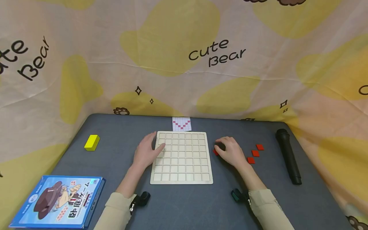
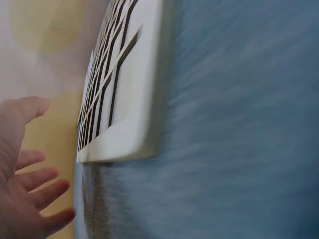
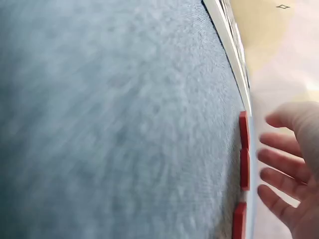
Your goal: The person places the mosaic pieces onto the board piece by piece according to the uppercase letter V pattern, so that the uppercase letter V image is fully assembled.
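A cream-white board (image 1: 181, 182) with a grid of square cells lies flat in the middle of the table. My left hand (image 1: 146, 151) is at its left edge, thumb reaching over the outer cells; the left wrist view shows the fingers (image 2: 47, 194) spread and relaxed, holding nothing. Just right of the board, my right hand (image 1: 231, 151) hovers with loosely bent fingers over a red square tile (image 1: 215, 152), which the hand partly covers. Several red tiles (image 3: 244, 169) line up below its fingers in the right wrist view. Other red tiles (image 1: 255, 153) lie in a slanted row beyond the right hand.
A pattern card (image 1: 181, 124) with pink squares in a V sits behind the board. To the left are a yellow block (image 1: 92, 142) and a blue game box (image 1: 58, 201). A black microphone-shaped object (image 1: 288, 156) lies at the right. Printed cloth (image 1: 172, 76) hangs behind the table.
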Demonstrator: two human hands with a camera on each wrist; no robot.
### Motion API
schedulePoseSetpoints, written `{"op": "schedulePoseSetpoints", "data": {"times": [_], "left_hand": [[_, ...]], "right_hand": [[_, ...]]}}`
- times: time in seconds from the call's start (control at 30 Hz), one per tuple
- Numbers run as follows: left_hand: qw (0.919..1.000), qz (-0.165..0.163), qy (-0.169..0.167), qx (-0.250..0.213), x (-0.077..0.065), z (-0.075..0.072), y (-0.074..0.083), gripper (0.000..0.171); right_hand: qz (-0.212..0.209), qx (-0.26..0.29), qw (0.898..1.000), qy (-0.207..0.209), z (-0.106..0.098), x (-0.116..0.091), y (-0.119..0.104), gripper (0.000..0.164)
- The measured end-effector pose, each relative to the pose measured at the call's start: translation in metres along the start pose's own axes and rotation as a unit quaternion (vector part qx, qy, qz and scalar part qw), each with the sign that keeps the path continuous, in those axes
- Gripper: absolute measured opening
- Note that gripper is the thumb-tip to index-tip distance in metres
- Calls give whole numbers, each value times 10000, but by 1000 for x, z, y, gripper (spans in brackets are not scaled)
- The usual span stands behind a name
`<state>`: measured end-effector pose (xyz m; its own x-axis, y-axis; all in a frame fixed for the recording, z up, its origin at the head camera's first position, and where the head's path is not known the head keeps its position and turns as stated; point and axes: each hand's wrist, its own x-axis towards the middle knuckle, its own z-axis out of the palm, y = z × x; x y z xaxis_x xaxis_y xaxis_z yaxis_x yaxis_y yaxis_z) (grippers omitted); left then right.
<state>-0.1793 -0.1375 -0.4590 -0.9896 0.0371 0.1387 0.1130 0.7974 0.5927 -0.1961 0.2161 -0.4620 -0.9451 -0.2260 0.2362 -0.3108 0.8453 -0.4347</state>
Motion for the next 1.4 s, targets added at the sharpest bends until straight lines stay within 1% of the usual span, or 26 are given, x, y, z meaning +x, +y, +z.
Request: {"op": "schedulePoseSetpoints", "data": {"times": [0.07, 0.13, 0.2, 0.3, 0.37, 0.43, 0.53, 0.67, 0.77, 0.87, 0.97, 1.07, 1.23, 1.4], "left_hand": [[9988, -14, -270, -400, -11, 3, 1, 71], [9971, 61, -526, -544, -22, 5, 1, 73], [9950, 219, -791, -561, -33, 7, 0, 81], [9903, 406, -1254, -449, -48, 7, -3, 95], [9866, 445, -1517, -394, -56, 6, -4, 103], [9847, 423, -1652, -352, -62, 5, -5, 108], [9844, 388, -1683, -326, -67, 3, -5, 111], [9842, 408, -1694, -314, -68, 1, -7, 112], [9835, 388, -1737, -331, -68, 0, -8, 112], [9829, 350, -1780, -304, -67, -1, -9, 113], [9830, 376, -1778, -251, -67, -1, -8, 112], [9834, 421, -1755, -203, -67, -1, -7, 112], [9837, 562, -1707, -66, -68, 0, -10, 110], [9840, 537, -1699, 82, -70, 1, -9, 110]], "right_hand": [[-69, 42, 9998, -167, -2, -5, 1, 28], [-151, 2, 9994, -304, -4, -10, 2, 29], [-253, -28, 9988, -419, -7, -14, 4, 29], [-370, -99, 9978, -538, -10, -17, 7, 28], [-409, -108, 9975, -563, -11, -19, 9, 27], [-402, -114, 9976, -556, -12, -20, 10, 25], [-322, -104, 9981, -514, -11, -22, 12, 26], [-218, -125, 9986, -475, -10, -23, 14, 27], [-230, -107, 9988, -430, -9, -24, 14, 24], [-281, -33, 9992, -283, -8, -23, 13, 23], [-306, 167, 9993, -149, -8, -23, 7, 23], [-354, 468, 9982, -108, -5, -23, -4, 23], [-658, 810, 9944, -167, 4, -26, -33, 23], [-808, 989, 9907, -461, 16, -29, -59, 20]]}}
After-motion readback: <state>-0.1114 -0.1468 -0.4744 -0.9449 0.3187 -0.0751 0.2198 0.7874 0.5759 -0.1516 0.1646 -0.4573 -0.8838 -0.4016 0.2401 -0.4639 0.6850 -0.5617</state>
